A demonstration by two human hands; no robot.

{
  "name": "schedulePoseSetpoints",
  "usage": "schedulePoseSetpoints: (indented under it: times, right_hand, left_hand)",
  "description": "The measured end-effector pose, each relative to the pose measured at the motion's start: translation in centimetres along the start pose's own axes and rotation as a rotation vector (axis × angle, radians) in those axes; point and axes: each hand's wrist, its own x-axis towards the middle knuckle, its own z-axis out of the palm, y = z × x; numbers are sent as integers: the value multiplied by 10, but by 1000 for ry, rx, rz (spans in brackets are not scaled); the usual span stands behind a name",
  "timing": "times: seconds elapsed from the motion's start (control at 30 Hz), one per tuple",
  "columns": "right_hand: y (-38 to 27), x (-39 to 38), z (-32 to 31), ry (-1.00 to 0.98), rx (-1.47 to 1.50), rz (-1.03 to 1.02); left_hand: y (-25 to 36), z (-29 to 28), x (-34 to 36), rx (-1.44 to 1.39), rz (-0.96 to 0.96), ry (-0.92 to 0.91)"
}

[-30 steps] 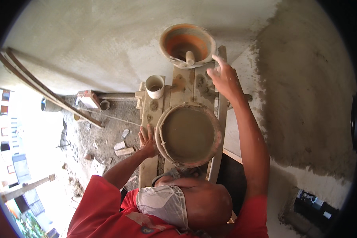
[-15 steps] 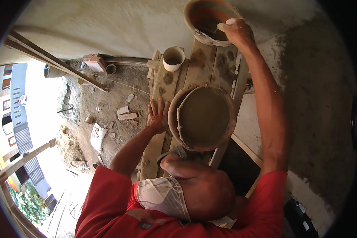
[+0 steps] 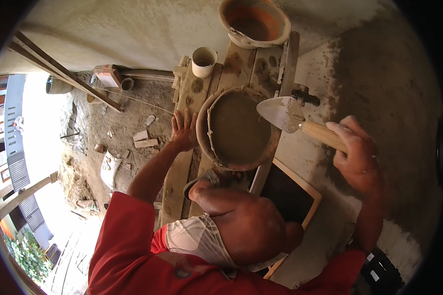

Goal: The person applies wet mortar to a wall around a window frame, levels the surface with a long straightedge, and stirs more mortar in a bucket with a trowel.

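In my right hand (image 3: 357,155) is a trowel, my fingers wrapped round its wooden handle (image 3: 325,136). The pointed metal blade (image 3: 280,112) reaches left over the right rim of a round bucket (image 3: 204,140). Grey, wet-looking mix (image 3: 238,128) fills much of that bucket, and a rope-like handle lies along its left side. My left hand (image 3: 184,132) rests flat on the wooden planks, fingers spread, just left of the bucket. Farther off on the planks stand a small pale pot (image 3: 204,62) and a second bucket (image 3: 255,27) with an orange inside.
The planks (image 3: 179,184) form a raised platform against a plastered wall (image 3: 133,29). Below on the left, the dirt ground holds broken bricks (image 3: 146,143) and a pale sack (image 3: 110,169). A wood-framed dark opening (image 3: 285,194) lies right of my bent leg. Damp plaster (image 3: 394,108) covers the right side.
My right hand has left the far bucket and swung toward me and to the right, bringing the trowel into full view. My left hand stays on the planks. The view has shifted slightly.
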Motion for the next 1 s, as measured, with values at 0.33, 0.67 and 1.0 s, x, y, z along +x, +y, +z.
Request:
schedulePoseSetpoints:
  times: [0.33,0.67,1.0]
  right_hand:
    - [17,86,171,-101,-152,-170]
    - [-40,11,166,56,-691,-393]
    - [-31,17,148,103,54,-367]
  left_hand:
    - [6,-4,16,9,21,34]
    - [2,-11,3,-2,-51,-53]
    - [-12,13,15,-21,-46,-66]
